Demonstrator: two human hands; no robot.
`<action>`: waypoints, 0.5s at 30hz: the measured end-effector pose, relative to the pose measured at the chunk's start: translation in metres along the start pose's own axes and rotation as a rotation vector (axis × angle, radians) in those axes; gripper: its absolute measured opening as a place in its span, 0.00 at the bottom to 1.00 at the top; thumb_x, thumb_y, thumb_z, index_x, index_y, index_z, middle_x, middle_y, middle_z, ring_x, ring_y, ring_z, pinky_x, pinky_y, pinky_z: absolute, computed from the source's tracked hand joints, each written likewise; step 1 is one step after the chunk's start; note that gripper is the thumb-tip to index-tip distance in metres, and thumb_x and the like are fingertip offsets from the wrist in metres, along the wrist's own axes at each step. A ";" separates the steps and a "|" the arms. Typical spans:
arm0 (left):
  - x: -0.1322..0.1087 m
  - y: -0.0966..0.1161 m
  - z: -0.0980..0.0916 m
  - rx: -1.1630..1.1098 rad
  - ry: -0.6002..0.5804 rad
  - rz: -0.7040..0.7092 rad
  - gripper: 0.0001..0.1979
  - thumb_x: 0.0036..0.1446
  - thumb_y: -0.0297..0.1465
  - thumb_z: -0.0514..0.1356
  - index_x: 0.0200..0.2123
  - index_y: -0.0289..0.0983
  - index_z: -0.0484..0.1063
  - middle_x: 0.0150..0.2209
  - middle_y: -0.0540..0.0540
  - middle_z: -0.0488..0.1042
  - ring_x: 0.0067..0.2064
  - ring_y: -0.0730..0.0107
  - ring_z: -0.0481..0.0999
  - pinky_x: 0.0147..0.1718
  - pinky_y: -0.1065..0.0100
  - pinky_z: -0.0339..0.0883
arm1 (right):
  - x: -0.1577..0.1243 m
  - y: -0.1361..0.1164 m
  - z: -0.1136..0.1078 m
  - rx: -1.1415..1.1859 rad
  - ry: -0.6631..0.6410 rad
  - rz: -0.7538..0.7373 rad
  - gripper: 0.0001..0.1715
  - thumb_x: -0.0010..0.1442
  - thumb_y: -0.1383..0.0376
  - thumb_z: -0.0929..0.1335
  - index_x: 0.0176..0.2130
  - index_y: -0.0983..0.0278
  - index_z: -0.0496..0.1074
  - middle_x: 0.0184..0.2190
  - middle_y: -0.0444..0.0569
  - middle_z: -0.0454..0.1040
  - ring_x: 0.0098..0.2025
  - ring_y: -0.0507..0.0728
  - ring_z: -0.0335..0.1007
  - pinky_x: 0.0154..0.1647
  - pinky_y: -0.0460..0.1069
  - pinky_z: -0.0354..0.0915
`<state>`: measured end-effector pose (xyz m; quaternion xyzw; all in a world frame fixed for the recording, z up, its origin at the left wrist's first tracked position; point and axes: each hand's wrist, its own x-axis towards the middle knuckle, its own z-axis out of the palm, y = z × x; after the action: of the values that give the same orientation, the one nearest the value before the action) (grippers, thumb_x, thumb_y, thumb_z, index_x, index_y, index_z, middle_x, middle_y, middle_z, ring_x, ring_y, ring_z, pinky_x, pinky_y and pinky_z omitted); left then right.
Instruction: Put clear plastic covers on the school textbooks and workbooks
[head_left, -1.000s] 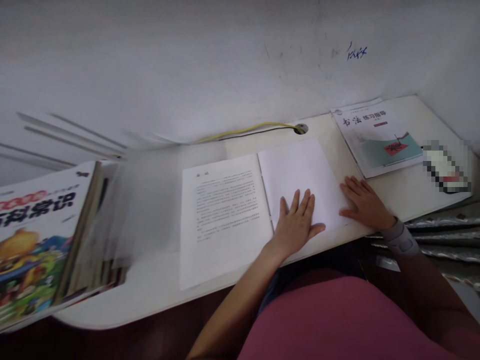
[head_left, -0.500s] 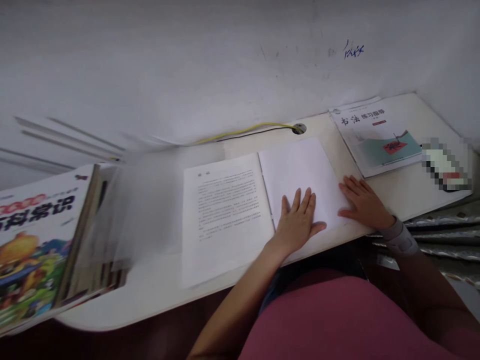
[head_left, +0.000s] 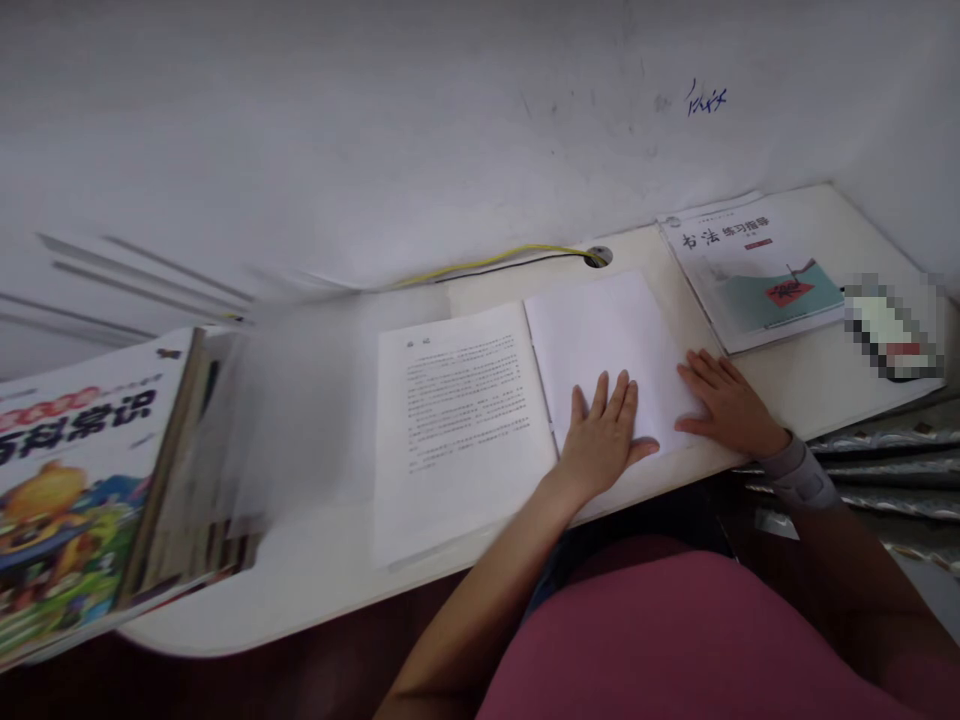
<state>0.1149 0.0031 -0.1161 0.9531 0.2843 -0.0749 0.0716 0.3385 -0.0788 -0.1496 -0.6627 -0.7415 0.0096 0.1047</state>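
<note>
An open book (head_left: 457, 400) lies on the white desk, its left page printed with lines of text and its right page blank. My left hand (head_left: 604, 435) rests flat on the blank page, fingers spread. At that page's right edge lies my right hand (head_left: 724, 405), palm down with the fingers stretched out; whether it touches the paper or only the desk I cannot tell. A grey band (head_left: 799, 472) circles my right wrist.
A calligraphy workbook (head_left: 765, 275) lies at the back right, beside a blurred-out phone-like object (head_left: 892, 330). Books with a colourful cover (head_left: 75, 500) stand at the left. A yellow cable (head_left: 487, 262) runs along the wall into a desk hole (head_left: 598, 257). Metallic-edged folds (head_left: 885, 440) lie beyond the right edge.
The open book has shifted slightly to the right, with my left hand flat on it moving the same way. My right hand stays in nearly the same place.
</note>
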 end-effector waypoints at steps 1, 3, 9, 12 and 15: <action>0.000 0.000 0.000 -0.002 -0.001 0.001 0.42 0.60 0.54 0.41 0.67 0.30 0.41 0.68 0.33 0.42 0.68 0.43 0.39 0.60 0.36 0.42 | 0.000 0.000 0.000 0.001 0.000 -0.001 0.48 0.58 0.39 0.58 0.63 0.69 0.57 0.65 0.64 0.54 0.67 0.66 0.46 0.64 0.63 0.48; -0.002 -0.001 0.000 -0.010 0.012 0.008 0.42 0.60 0.54 0.41 0.67 0.31 0.39 0.68 0.33 0.42 0.68 0.45 0.39 0.60 0.37 0.42 | 0.000 0.000 0.000 0.006 -0.003 0.002 0.47 0.58 0.40 0.59 0.63 0.69 0.56 0.65 0.64 0.54 0.67 0.66 0.46 0.64 0.63 0.48; -0.010 -0.004 0.008 -0.001 0.077 -0.040 0.43 0.60 0.54 0.41 0.67 0.29 0.40 0.67 0.30 0.44 0.68 0.46 0.40 0.61 0.39 0.41 | 0.000 -0.001 -0.002 0.017 -0.024 0.025 0.47 0.58 0.42 0.61 0.64 0.69 0.54 0.66 0.64 0.51 0.68 0.66 0.44 0.64 0.63 0.49; -0.008 -0.001 0.009 -0.002 0.067 -0.042 0.44 0.60 0.55 0.42 0.66 0.26 0.43 0.67 0.29 0.43 0.68 0.44 0.40 0.61 0.39 0.42 | 0.000 -0.002 -0.003 0.009 -0.028 0.033 0.47 0.58 0.41 0.61 0.64 0.70 0.55 0.66 0.65 0.50 0.68 0.66 0.43 0.64 0.63 0.48; -0.004 0.002 0.008 -0.005 0.058 -0.043 0.44 0.60 0.54 0.43 0.66 0.24 0.43 0.67 0.28 0.43 0.68 0.43 0.40 0.61 0.39 0.43 | 0.000 -0.003 -0.003 0.003 -0.029 0.031 0.47 0.58 0.40 0.60 0.63 0.70 0.56 0.65 0.65 0.51 0.68 0.66 0.44 0.64 0.63 0.48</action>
<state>0.1118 -0.0018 -0.1232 0.9484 0.3070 -0.0480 0.0639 0.3366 -0.0794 -0.1459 -0.6739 -0.7324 0.0220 0.0945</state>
